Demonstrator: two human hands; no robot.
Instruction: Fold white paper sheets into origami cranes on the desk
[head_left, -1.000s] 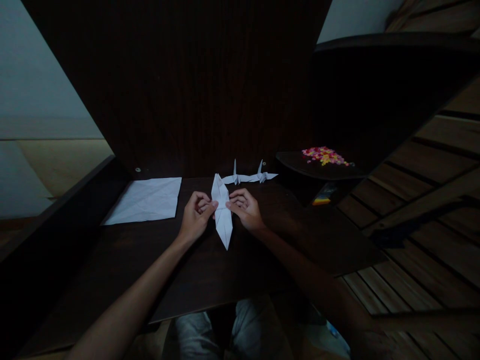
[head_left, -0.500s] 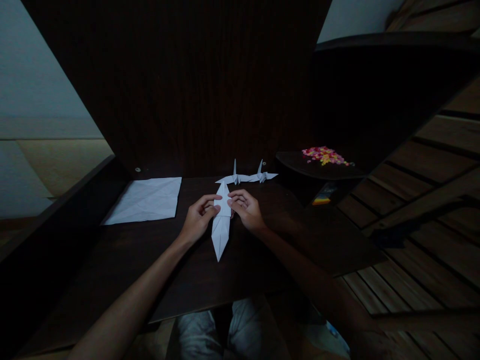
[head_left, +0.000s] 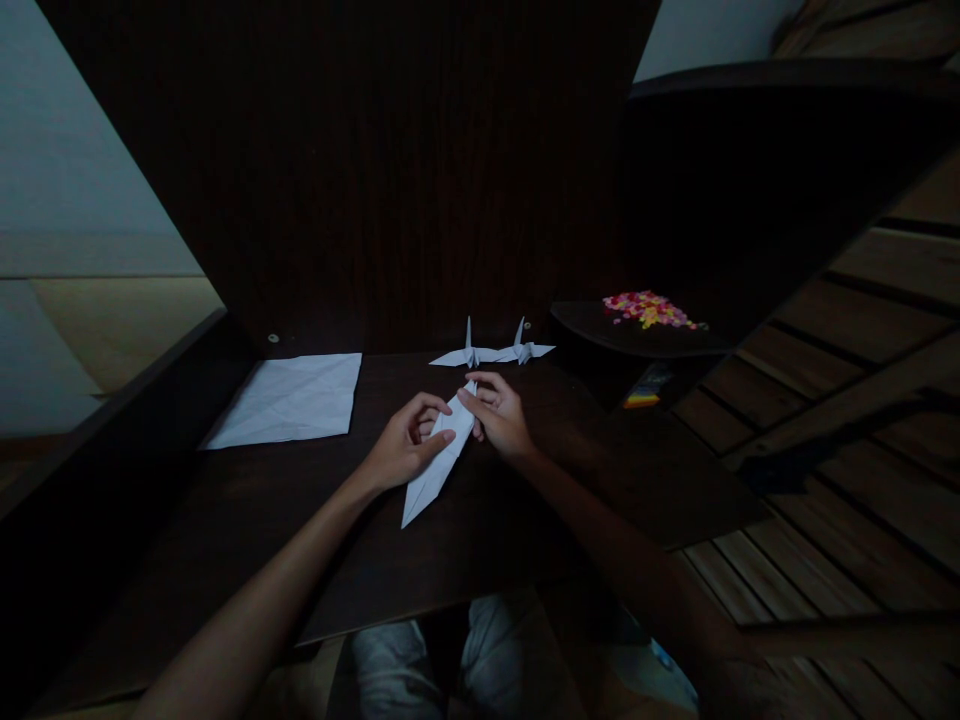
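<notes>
A long white folded paper (head_left: 433, 474), pointed at its lower end, lies slanted between my hands above the dark desk. My left hand (head_left: 409, 440) grips its left side, thumb on the upper face and fingers curled behind. At the upper right end, my right hand (head_left: 501, 413) pinches the paper near its tip with thumb and fingers. Just beyond my hands, two white paper cranes (head_left: 470, 356) stand side by side at the back of the desk. My fingers hide part of the folded paper's upper end.
A creased white paper sheet (head_left: 292, 398) lies at the left of the desk (head_left: 360, 560). On a small corner shelf (head_left: 581, 327) at the right sits a heap of small pink, red and yellow pieces (head_left: 649, 309). A dark panel (head_left: 360, 180) rises behind.
The folded paper has turned from nearly upright to slanted, its lower point swinging left and its top end right. My right hand has shifted to the top end.
</notes>
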